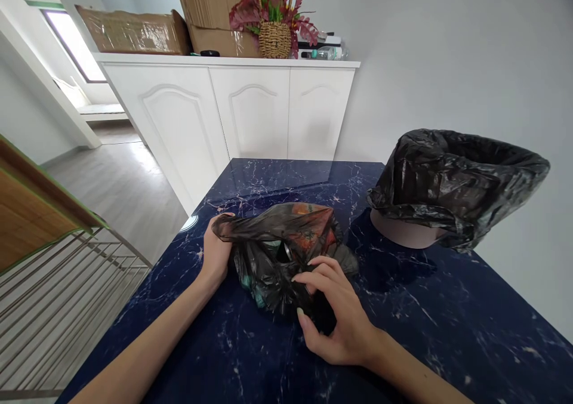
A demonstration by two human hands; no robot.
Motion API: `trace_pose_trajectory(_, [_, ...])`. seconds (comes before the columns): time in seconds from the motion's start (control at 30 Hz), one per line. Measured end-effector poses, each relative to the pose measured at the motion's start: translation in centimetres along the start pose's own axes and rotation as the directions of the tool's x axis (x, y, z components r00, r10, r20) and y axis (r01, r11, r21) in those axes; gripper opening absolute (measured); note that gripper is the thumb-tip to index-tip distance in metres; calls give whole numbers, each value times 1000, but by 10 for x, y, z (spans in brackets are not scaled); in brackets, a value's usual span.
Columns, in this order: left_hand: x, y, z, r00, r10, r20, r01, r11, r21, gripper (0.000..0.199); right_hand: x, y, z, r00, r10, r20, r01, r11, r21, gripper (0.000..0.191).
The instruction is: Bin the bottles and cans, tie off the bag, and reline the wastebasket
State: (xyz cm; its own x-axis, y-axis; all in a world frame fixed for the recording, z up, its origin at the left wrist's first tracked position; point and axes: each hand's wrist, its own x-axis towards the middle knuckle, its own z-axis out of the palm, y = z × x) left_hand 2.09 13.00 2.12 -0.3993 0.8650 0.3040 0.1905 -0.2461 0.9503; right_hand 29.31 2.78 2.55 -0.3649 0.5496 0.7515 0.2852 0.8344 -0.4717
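On the dark blue table lies a thin black garbage bag (268,284) with rubbish in it. Orange-red packaging (313,228) shows through the film, and something teal (257,296) is visible at its lower left. A small gap in the middle of the bag gives a glimpse of the contents. My left hand (218,243) is closed on the bag's gathered left edge, its fingertips partly behind the film. At the bag's right front, my right hand (333,308) has its fingers curved and its thumb apart from them, the fingertips touching the plastic.
To the right stands a trash can (405,230) lined with another black bag (443,183), folded over its rim. A white cabinet (179,123) behind the table (268,180) carries cardboard boxes (134,32), a flower basket (274,40) and a bottle (326,53). A metal rack (89,290) is at left.
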Motion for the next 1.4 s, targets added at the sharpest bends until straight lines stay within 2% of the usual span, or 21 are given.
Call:
trace_pose_trajectory(0.13, [14,-1,-7,995,-69,-74,70,997,11,43,2,-3,0,997,-60,46,61,998,-17,37])
trace_pose_trajectory(0.23, [22,7,-10,991,-48,-129,55,997,58,36,4,-6,0,992,-112,64,114,993,-27,24])
trace_pose_trajectory(0.3, [20,20,-12,987,51,-150,-36,994,100,31,6,-8,0,989,-125,73,127,992,-28,20])
trace_pose_trajectory(0.37, [10,38,-13,952,276,-132,-250,950,187,22,7,-10,1,987,-139,85,141,990,-22,18])
trace_pose_trajectory(0.4, [2,49,-13,908,411,-80,-383,893,235,17,7,-11,2,985,-149,92,151,988,-17,17])
trace_pose_trajectory(0.43, [-8,60,-13,846,534,7,-516,813,270,10,7,-12,3,982,-161,99,163,987,-12,18])
trace_pose_trajectory(0.5, [-31,78,-13,703,651,288,-711,662,239,11,7,-13,6,976,-190,105,192,981,-2,20])
trace_pose_trajectory(0.57, [-54,91,-11,492,631,599,-839,528,133,19,4,-16,8,973,-205,110,205,979,15,22])
trace_pose_trajectory(0.6, [-64,95,-11,390,586,710,-874,479,85,21,3,-17,9,973,-199,116,197,980,30,23])
trace_pose_trajectory(0.63, [-72,96,-11,317,537,782,-896,439,62,22,1,-18,10,975,-182,125,177,983,52,22])
trace_pose_trajectory(0.67, [-79,96,-12,279,497,822,-910,411,61,21,-1,-20,10,978,-156,141,146,986,82,21])
trace_pose_trajectory(0.7, [-83,95,-15,272,471,839,-917,390,78,19,-2,-21,10,979,-126,162,108,987,117,20])
trace_pose_trajectory(0.8, [-88,86,-27,300,455,838,-933,321,160,13,-6,-22,9,974,-57,220,15,982,189,18])
trace_pose_trajectory(0.9, [-90,76,-45,324,452,831,-941,245,234,12,-8,-19,8,976,-39,215,7,989,150,18])
trace_pose_trajectory(0.97, [-92,70,-56,364,455,812,-929,234,285,12,-8,-16,8,979,-35,200,12,993,113,19])
trace_pose_trajectory(1.1, [-94,59,-73,504,448,739,-863,294,411,11,-8,-11,9,980,-21,199,5,997,80,20])
trace_pose_trajectory(1.23, [-96,51,-79,650,385,655,-760,359,542,14,-8,-9,9,989,-14,148,11,1000,24,20])
trace_pose_trajectory(1.33, [-96,48,-79,733,327,597,-679,403,613,22,-8,-9,9,997,0,79,1,1000,-10,21])
trace_pose_trajectory(1.4, [-94,46,-77,770,283,571,-634,432,641,28,-8,-8,9,998,17,56,-15,999,-31,23])
